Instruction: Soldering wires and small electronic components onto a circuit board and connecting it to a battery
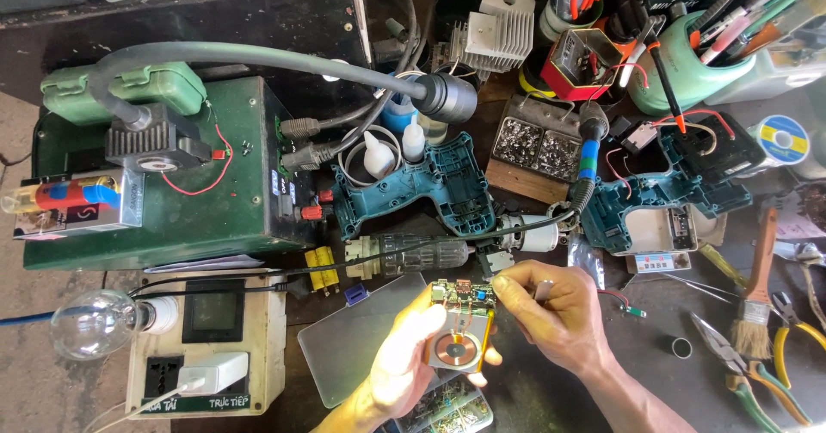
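Circuit module (461, 325), a small yellow-backed block with a green board along its top edge and a round copper coil on its face, sits raised above the cluttered surface (654, 355), near the bottom middle of the view. The left hand (404, 360) cradles it from below and from the side, grip closed on the module so the coil face tilts up toward the camera, apparently to keep the board end steady and in sight. The right hand (551, 312) comes in from the right, its thumb and forefinger pressed together at the board's top right corner; whether they pinch a wire or a part there is too small to tell. Just behind lie two open teal drill housings (430, 192) and a clear plastic sheet (353, 343).
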